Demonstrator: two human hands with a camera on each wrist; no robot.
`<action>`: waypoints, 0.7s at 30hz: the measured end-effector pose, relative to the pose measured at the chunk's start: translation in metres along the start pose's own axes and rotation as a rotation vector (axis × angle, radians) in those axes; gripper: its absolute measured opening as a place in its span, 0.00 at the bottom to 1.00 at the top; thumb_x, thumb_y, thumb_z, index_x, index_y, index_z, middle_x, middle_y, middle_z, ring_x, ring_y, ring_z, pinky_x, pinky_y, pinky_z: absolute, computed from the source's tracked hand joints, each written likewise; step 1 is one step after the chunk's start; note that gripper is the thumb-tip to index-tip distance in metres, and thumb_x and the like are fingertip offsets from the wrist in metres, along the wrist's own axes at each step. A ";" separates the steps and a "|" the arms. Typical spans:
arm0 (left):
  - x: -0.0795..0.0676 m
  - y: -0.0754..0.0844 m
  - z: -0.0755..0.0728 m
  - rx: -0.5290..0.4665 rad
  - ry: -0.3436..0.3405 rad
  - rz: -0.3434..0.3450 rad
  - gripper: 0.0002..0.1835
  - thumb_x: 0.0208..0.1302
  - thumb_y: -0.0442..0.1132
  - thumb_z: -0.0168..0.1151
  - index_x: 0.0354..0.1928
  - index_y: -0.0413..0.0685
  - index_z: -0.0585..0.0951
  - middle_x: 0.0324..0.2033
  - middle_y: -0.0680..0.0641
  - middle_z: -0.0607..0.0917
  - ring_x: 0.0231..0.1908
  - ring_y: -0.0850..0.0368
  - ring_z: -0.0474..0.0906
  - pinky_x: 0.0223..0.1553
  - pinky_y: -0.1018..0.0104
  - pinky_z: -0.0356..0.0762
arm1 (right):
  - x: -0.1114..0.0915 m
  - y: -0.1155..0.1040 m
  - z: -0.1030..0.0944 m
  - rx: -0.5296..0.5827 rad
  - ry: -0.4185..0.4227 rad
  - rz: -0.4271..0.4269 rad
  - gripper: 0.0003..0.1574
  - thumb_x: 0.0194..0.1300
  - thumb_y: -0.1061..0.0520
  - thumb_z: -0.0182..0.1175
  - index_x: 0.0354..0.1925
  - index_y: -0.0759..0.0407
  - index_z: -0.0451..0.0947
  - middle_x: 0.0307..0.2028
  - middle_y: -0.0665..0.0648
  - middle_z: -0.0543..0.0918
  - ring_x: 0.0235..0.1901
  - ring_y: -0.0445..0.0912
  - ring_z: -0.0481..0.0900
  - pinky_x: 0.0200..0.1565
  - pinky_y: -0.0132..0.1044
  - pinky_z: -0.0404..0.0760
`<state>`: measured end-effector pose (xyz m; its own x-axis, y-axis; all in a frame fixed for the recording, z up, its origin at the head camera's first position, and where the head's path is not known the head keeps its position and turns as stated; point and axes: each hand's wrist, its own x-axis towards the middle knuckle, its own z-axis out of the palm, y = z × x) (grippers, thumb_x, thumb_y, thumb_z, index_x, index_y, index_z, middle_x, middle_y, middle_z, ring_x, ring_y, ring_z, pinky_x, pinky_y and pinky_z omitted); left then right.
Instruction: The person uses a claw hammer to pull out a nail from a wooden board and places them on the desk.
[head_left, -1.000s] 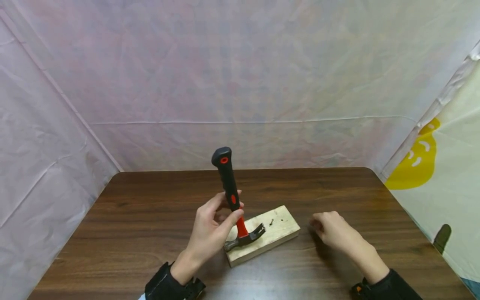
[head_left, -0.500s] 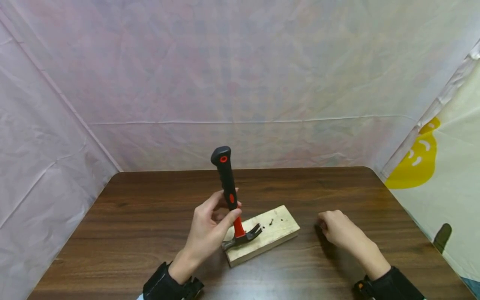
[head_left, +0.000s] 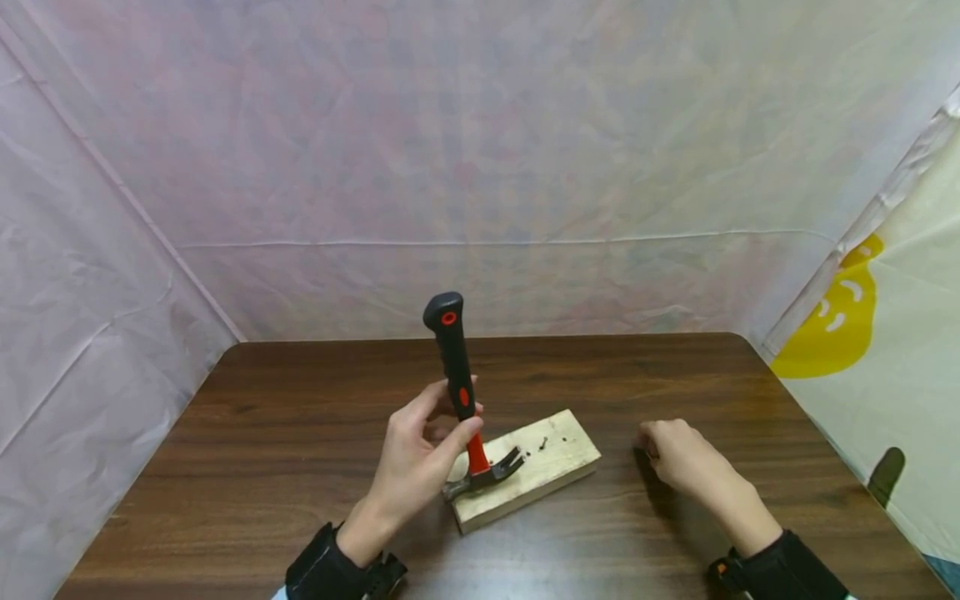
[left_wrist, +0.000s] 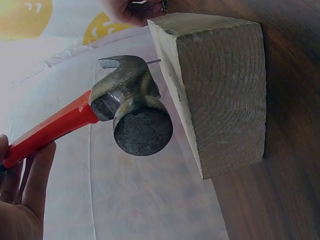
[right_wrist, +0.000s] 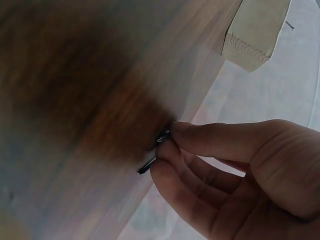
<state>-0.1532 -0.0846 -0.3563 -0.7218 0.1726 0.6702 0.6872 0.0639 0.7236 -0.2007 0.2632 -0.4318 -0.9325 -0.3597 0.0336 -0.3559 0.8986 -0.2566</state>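
My left hand [head_left: 420, 454] grips a claw hammer [head_left: 456, 367] by the red neck below its black grip, handle pointing up. Its steel head [left_wrist: 142, 127] hangs just above the left part of a pale wooden block [head_left: 558, 454]; the left wrist view shows a gap between them. A nail [head_left: 543, 443] stands up out of the block's top, and small dark spots lie near it. To the right of the block, my right hand [head_left: 693, 467] pinches a slim dark nail [right_wrist: 146, 166] between thumb and fingers, low over the table; the fingers partly cover it.
The brown wooden table [head_left: 300, 417] spreads around the block on all sides. Behind it and at the left hang pale cloth sheets [head_left: 480, 167]; a sheet with a yellow print [head_left: 832, 325] hangs at the right.
The hammer and my left hand have shifted slightly left, uncovering more of the block's top. My right hand has moved a little to the right, away from the block.
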 end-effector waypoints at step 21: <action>0.000 0.003 -0.003 0.083 -0.015 -0.007 0.24 0.55 0.17 0.66 0.55 0.33 0.78 0.36 0.48 0.83 0.32 0.50 0.82 0.27 0.64 0.81 | 0.003 -0.039 -0.012 0.076 0.049 -0.112 0.26 0.61 0.58 0.70 0.54 0.67 0.77 0.44 0.60 0.80 0.37 0.49 0.82 0.34 0.34 0.79</action>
<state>-0.1514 -0.0874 -0.3536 -0.7255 0.1867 0.6625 0.6873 0.1463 0.7115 -0.1906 0.2303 -0.4103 -0.8898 -0.4421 0.1131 -0.4538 0.8312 -0.3213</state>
